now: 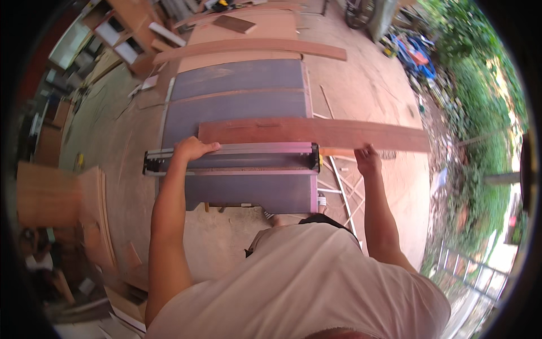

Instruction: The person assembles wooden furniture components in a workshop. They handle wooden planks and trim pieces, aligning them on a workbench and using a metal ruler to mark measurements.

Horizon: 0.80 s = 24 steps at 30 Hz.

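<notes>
A reddish-brown wooden plank (316, 131) lies across the grey-topped table (237, 107), its right part sticking out well past the table's edge. Under its near edge my right hand (368, 160) grips that overhanging part with bent fingers. Nearer to me, a metal rail frame (248, 149) with black end pieces spans the tabletop, close along the plank. My left hand (195, 150) is closed over the frame's far rail near the plank's left end, thumb pointing right. Its other fingertips are mostly hidden.
Another long board (254, 50) lies across the far end, with a short dark wood piece (234, 24) beyond. White thin bars (341, 186) stand right of the table. Stacked wooden panels (96, 209) are at left; blue sheeting (415, 53) and plants are at right.
</notes>
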Available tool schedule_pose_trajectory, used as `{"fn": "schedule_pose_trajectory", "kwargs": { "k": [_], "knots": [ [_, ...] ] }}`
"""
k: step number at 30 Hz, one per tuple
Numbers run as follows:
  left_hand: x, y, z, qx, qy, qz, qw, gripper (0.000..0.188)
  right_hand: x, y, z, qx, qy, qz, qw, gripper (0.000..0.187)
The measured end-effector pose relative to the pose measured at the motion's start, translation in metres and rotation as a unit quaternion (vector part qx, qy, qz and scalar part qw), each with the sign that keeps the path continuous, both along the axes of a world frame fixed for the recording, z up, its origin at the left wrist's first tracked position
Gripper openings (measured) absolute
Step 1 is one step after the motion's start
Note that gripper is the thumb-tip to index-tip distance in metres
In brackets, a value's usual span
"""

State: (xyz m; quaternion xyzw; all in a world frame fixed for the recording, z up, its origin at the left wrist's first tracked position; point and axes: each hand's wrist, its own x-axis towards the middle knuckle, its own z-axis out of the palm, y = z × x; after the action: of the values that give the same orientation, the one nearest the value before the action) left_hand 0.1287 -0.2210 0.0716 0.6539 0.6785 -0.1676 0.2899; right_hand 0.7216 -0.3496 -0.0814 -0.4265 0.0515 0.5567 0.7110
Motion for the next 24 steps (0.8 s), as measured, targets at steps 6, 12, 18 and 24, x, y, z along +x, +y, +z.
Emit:
{"fn": "schedule_pose_trajectory", "kwargs": {
  "k": [6,12,18,24],
  "knots": [
    [0.004,-0.009,0.002,0.006,0.049,0.033,0.998,0.105,-0.011,0.001,0.005,-0.066,-0.039,0.018,0.997,0.019],
    [0.023,-0.006,0.004,-0.009,0.051,0.053,0.997,0.109,0.005,-0.003,0.007,-0.073,-0.042,0.033,0.996,0.02],
    [0.036,-0.009,0.007,-0.03,0.066,0.053,0.996,0.111,0.009,-0.004,0.019,-0.095,-0.056,0.035,0.993,0.016],
    [0.053,-0.007,0.009,-0.035,0.063,0.027,0.997,0.112,0.04,-0.008,-0.002,-0.074,-0.065,0.031,0.995,0.025]
  ]
}}
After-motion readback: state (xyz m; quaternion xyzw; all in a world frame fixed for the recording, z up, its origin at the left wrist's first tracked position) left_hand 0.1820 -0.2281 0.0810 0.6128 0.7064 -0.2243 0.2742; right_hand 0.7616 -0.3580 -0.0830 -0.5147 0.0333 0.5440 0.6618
